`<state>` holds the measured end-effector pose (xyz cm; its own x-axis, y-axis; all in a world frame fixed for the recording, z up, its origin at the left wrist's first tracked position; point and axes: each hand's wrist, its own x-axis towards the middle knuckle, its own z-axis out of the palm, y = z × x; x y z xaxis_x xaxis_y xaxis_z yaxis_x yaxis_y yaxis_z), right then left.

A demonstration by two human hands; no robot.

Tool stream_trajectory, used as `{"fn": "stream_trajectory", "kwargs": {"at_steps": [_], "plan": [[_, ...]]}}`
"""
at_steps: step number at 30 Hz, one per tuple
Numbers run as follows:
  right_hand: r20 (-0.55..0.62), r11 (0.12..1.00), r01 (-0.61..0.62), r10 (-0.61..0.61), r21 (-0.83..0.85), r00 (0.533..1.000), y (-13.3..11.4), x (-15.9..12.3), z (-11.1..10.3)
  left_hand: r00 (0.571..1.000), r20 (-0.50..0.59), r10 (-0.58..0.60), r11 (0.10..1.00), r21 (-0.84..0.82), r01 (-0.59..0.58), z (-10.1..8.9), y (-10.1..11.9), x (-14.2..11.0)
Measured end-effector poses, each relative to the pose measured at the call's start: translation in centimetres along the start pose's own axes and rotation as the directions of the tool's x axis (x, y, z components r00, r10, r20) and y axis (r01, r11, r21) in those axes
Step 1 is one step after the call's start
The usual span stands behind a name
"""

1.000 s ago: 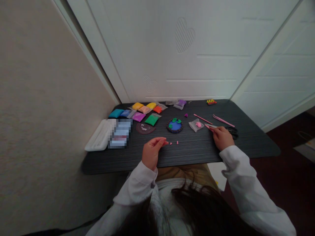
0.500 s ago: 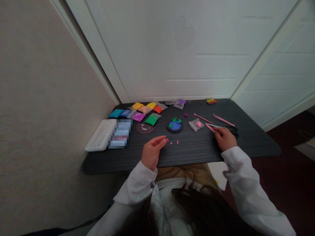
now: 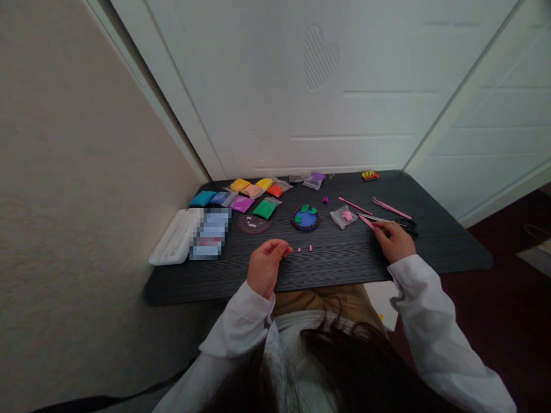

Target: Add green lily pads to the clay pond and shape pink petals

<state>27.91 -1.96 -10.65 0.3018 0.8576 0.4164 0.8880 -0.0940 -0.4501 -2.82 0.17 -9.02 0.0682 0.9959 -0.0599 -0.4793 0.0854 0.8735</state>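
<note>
My left hand (image 3: 263, 267) rests on the near part of the black table (image 3: 327, 269), fingers curled, pinching a small pink clay bit at its fingertips. Two more tiny pink clay bits (image 3: 305, 249) lie just right of it. My right hand (image 3: 395, 241) sits at the right, fingers closed on a pink stick tool (image 3: 367, 222) lying beside black scissors (image 3: 404, 224). A round blue clay piece with green leaves (image 3: 306, 218) sits between the hands, farther back. A clear bag with pink clay (image 3: 343, 217) lies to its right.
Several coloured clay packets (image 3: 245, 196) line the back left. A white tray (image 3: 174, 244) and a blurred booklet (image 3: 209, 233) lie at the left. A dark round disc (image 3: 253, 223), pink tweezers (image 3: 391, 207) and a pink stick (image 3: 354, 206) lie nearby. White doors stand behind.
My left fingers, stretched half a second ago, have curled back into a pinch. My right hand shifted slightly right along the pink tool. The view tilted a little.
</note>
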Motion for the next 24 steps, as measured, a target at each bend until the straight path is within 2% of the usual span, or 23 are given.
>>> {"fn": "stream_trajectory", "kwargs": {"at_steps": [7,16,24], "plan": [[0.010,1.000,-0.017,0.017,0.007,1.000,-0.11,-0.03,-0.01,0.999,-0.013,-0.032,0.997,-0.076,0.031,-0.02,0.14,0.04],[0.010,0.999,-0.030,0.030,0.018,0.999,-0.05,-0.04,-0.01,0.989,0.044,-0.140,0.978,-0.148,0.145,-0.29,0.53,0.02],[0.012,0.999,-0.038,0.037,0.020,0.999,-0.06,0.00,0.00,0.989,0.047,-0.138,0.979,-0.143,0.144,-0.26,0.47,-0.01]]}}
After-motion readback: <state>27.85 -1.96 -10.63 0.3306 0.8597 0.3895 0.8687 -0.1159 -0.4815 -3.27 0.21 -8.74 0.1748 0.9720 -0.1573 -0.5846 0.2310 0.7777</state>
